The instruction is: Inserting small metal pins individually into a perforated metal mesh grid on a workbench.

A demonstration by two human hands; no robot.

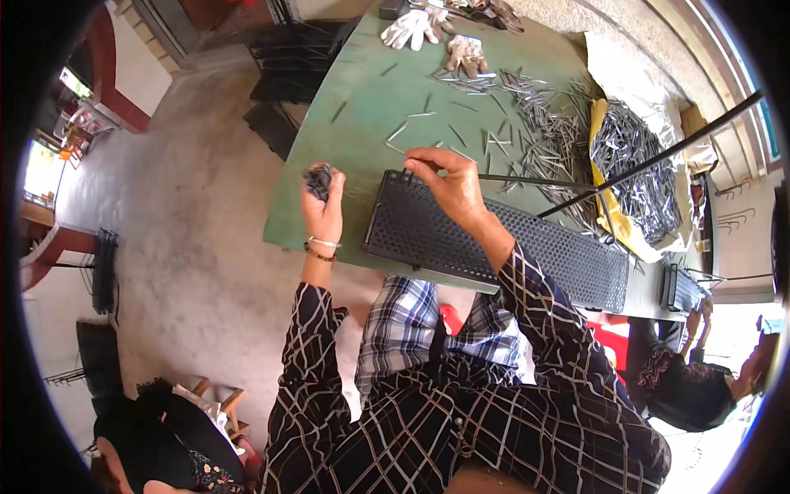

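My left hand (322, 202) is raised above the green table's (362, 123) near-left edge, closed around a small bunch of dark parts (318, 179). My right hand (444, 183) rests on the far left corner of a long black perforated metal panel (494, 247) and pinches something small at its top edge; what it pinches is too small to tell. The panel lies flat along the table's near edge.
Several loose metal pins (535, 123) are scattered over the table, with a big heap (642, 165) on yellow and white sacks at right. Two work gloves (436, 37) lie at the far end. A black rod (650, 160) crosses the heap. Other people sit at lower left and right.
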